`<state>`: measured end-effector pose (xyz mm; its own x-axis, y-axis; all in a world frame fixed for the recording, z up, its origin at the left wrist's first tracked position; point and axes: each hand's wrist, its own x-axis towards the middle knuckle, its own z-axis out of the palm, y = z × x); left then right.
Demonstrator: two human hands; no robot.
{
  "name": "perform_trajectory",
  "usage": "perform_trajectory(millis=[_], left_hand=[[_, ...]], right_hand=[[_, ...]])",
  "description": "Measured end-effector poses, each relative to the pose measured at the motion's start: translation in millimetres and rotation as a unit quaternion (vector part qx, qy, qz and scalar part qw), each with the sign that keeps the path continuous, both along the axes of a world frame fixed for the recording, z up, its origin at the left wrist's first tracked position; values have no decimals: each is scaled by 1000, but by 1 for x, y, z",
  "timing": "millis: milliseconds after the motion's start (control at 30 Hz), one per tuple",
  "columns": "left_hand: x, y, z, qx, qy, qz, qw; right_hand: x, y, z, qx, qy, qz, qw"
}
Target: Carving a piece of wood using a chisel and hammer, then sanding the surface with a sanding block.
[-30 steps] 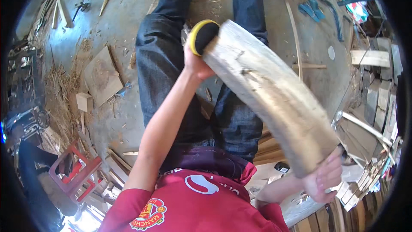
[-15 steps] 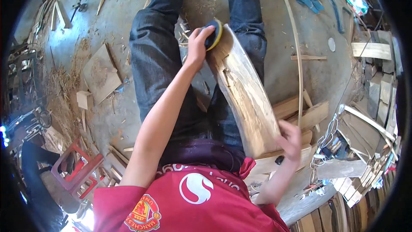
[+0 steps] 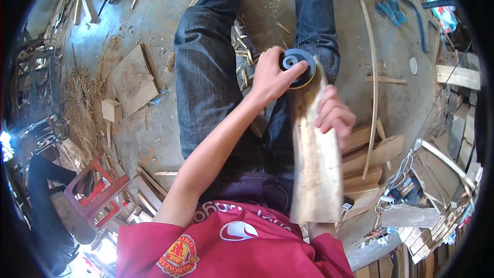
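Note:
At the upper end of a long, rough wooden board (image 3: 314, 175) is my left hand (image 3: 278, 74), its fingers curled round a round black pad (image 3: 292, 61) with a yellow rim and a centre hub showing. The pad rests on or against the board's top end. My right hand (image 3: 333, 113) is wrapped over the board's right edge, a little below the pad. The board runs from between my knees toward my red shirt (image 3: 236, 252); its lower part is motion-blurred, as are the right fingers slightly.
My jeans-clad legs (image 3: 203, 82) stretch over a concrete floor (image 3: 98, 15) strewn with shavings. At left are a square board (image 3: 136, 87), a small block (image 3: 111, 109) and a red plastic stool (image 3: 95, 188). At right lie planks (image 3: 370, 157), a long thin strip (image 3: 370, 46), blue footwear (image 3: 391, 11) and tangled cables (image 3: 396, 175).
The board has swung from a slant to nearly lengthwise. My right hand has moved from its lower end to high on its right edge. The pad now shows its hub side.

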<state>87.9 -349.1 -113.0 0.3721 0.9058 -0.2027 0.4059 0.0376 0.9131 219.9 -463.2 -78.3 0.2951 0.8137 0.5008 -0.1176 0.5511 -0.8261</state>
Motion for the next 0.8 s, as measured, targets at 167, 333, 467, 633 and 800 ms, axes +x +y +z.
perform_trajectory(millis=[167,333,467,633,800], left_hand=[[-36,-25,53,7,-92,-152,984],[-35,-64,54,22,73,-261,962],[-37,-79,49,45,100,-290,951],[-34,-89,59,9,34,-287,957],[-37,-87,59,36,13,-296,955]], right_hand=[[47,22,22,55,-80,78,992],[25,19,-1,-14,57,86,995],[14,10,8,-21,9,75,997],[29,8,-5,34,187,-13,982],[30,1,-18,11,149,12,989]])
